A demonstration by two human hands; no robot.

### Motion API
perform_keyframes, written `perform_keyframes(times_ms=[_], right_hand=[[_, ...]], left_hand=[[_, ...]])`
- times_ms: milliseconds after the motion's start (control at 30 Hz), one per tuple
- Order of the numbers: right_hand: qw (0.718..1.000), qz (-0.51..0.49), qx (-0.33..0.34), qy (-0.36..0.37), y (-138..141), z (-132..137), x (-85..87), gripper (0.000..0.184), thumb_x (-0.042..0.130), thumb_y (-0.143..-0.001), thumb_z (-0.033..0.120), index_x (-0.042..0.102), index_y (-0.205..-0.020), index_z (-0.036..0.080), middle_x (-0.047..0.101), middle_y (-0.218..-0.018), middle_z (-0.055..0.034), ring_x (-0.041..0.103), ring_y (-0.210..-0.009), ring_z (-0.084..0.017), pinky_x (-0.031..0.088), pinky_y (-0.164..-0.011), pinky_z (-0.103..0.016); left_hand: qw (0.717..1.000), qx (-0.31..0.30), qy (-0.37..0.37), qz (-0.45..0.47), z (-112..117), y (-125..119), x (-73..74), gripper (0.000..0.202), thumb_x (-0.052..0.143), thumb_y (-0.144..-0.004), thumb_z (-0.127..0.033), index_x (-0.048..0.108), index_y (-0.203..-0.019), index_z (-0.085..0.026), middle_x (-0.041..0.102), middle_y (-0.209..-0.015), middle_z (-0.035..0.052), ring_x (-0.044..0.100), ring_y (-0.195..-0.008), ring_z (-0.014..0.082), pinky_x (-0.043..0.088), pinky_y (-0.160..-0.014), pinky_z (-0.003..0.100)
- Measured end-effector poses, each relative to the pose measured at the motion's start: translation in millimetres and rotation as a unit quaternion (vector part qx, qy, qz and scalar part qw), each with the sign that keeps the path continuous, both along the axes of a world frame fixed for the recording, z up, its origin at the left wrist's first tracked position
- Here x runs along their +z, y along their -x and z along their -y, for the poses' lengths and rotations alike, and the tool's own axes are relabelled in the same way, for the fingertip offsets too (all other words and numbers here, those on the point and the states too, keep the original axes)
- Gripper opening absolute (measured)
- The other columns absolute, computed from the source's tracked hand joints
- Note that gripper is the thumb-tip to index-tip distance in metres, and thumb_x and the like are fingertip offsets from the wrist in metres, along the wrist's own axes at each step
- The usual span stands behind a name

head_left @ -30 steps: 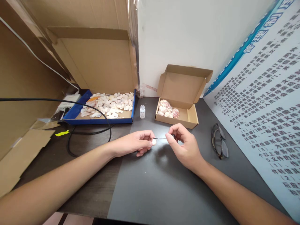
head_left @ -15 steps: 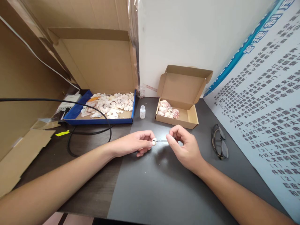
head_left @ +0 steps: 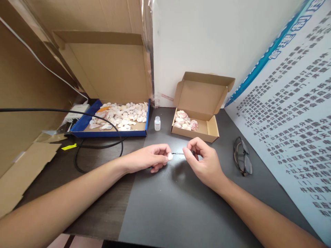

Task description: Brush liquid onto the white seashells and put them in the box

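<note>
Shell [head_left: 170, 156] sits pinched at the fingertips of my left hand [head_left: 148, 159], small and white, held just above the dark desk [head_left: 165, 206]. My right hand [head_left: 204, 162] is closed on a thin metal tool [head_left: 178, 153], which looks like a needle or fine tweezers, though I cannot tell which, and its tip touches the shell's edge. Both hands are clamped, each on its own thing, and they meet only at that tip.

I judge the hold to be the weak point. A shell this small gives my fingers little to press on, so a push from the tool along its face could make it pop out and skid across the smooth desk. Too much force at the tip could chip the thin rim, or the point could slide off and prick my left fingertip.

Farther out, a small white-capped bottle [head_left: 157, 123] stands between the blue tray of pale shells [head_left: 82, 126] and the little cardboard box of pinkish shells [head_left: 209, 132]; a sudden jerk of either arm could tip it. A black cable [head_left: 117, 132] loops near my left forearm and could snag. Glasses [head_left: 241, 160] lie on the desk, just right of my right hand.
</note>
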State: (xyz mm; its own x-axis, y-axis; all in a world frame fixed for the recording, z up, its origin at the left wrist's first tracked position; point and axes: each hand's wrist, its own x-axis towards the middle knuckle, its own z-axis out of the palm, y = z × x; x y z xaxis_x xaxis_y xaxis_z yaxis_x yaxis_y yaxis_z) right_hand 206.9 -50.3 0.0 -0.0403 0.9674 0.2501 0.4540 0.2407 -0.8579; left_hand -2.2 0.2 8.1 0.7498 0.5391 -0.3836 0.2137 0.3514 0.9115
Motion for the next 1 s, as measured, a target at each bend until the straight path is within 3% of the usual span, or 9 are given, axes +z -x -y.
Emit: perform_keyframes(times_ms=[467,700,1000], right_hand=[[1.0,-0.015,0.023,-0.005,-0.1,0.0,1.0,0.02,0.054,-0.089,0.03,0.047,-0.075,0.019,0.04,-0.059,0.0048,0.036,-0.051,-0.008,0.032,-0.049,-0.021],[0.997,-0.058,0.045,0.031,0.4,-1.5,4.6,0.024,0.052,-0.09,0.033,0.044,-0.071,0.02,0.04,-0.055,0.0054,0.035,-0.048,-0.007,0.031,-0.047,-0.021],[1.0,-0.016,-0.005,0.001,1.0,-1.9,1.2,0.021,0.054,-0.088,0.03,0.046,-0.072,0.019,0.038,-0.057,0.0056,0.035,-0.051,-0.007,0.03,-0.048,-0.02]], left_hand=[[1.0,0.006,-0.001,-0.001,0.6,0.0,-0.7,0.032,0.067,-0.084,-0.043,0.048,-0.091,-0.019,0.047,-0.059,-0.0075,0.039,-0.05,0.0057,0.036,-0.049,0.019],[1.0,0.006,0.005,0.016,0.6,0.2,-2.4,0.027,0.066,-0.086,-0.038,0.05,-0.091,-0.018,0.046,-0.059,-0.007,0.039,-0.051,0.0053,0.038,-0.048,0.017],[1.0,-0.005,-0.011,0.012,0.2,0.4,-0.8,0.026,0.066,-0.086,-0.038,0.05,-0.089,-0.018,0.047,-0.062,-0.0067,0.04,-0.051,0.0048,0.037,-0.048,0.017]])
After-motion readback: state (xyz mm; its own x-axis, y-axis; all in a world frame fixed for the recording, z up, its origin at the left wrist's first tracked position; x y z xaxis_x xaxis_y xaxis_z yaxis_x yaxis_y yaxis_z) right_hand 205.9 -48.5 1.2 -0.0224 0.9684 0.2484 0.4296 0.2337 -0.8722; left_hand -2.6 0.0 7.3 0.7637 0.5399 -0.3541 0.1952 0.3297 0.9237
